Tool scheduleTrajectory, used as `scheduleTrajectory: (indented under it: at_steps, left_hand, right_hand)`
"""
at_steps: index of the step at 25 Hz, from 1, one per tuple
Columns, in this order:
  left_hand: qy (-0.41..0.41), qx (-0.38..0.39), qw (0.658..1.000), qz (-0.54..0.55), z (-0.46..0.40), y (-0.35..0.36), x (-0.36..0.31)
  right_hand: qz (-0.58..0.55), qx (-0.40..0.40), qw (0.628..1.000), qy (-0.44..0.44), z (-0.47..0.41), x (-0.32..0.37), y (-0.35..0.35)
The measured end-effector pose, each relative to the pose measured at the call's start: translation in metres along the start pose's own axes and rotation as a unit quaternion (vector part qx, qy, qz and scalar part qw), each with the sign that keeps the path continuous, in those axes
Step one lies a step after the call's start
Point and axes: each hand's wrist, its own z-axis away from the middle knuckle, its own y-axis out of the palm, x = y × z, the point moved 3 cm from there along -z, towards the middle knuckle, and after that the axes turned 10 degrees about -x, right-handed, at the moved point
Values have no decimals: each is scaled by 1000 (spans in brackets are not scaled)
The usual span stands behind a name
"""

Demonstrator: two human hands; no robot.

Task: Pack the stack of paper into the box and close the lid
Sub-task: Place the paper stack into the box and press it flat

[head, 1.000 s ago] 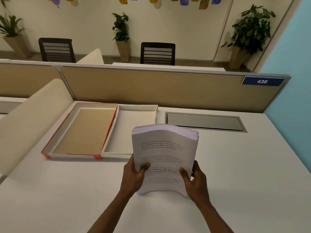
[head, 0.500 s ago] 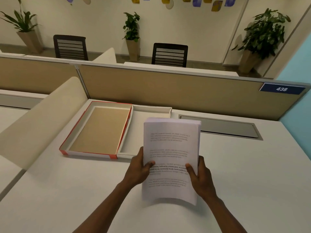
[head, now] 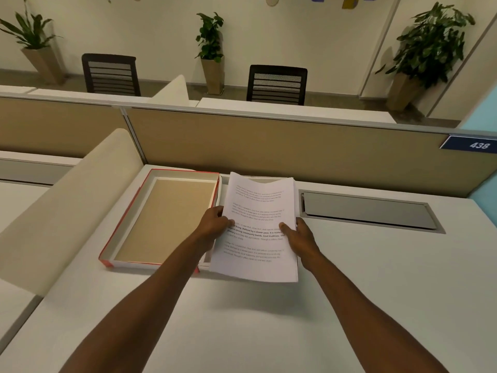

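A thick stack of printed white paper (head: pixel 258 211) is held flat and low over the white half of the open box (head: pixel 221 189), hiding most of that half. My left hand (head: pixel 215 220) grips the stack's left edge, thumb on top. My right hand (head: pixel 298 234) grips its right edge the same way. The box's other half, the red-edged lid (head: pixel 126 230) with a brown cardboard inside, lies open to the left, joined side by side with the white half.
A beige curved divider (head: pixel 67 205) rises left of the box. A tan partition (head: pixel 269 146) runs behind it. A grey cable hatch (head: pixel 368 211) is set into the white desk (head: pixel 349 292) to the right. Chairs and potted plants stand beyond.
Both hands carried the stack forward and left, from upright in front of me to lying nearly flat over the white half of the box.
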Motion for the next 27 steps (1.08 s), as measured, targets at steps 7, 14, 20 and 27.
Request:
scheduleTrajectory:
  at_steps: [7,14,20,27]
  left_hand:
    - [-12,-73,997,-37,-66,10,9]
    - [25,-110,989,-96,-85,34,25]
    - [69,-142,977,-145,-89,42,36]
    - [113,-109,943,-294,-90,48,41]
  right_hand:
    - [98,-4,995,32,-66,5,35]
    - [271,-71,960,-19,-91,-2,53]
    - [319,-109,940,-48,-84,-4,64]
    - [359,-74,928,-59,-66,-14,76]
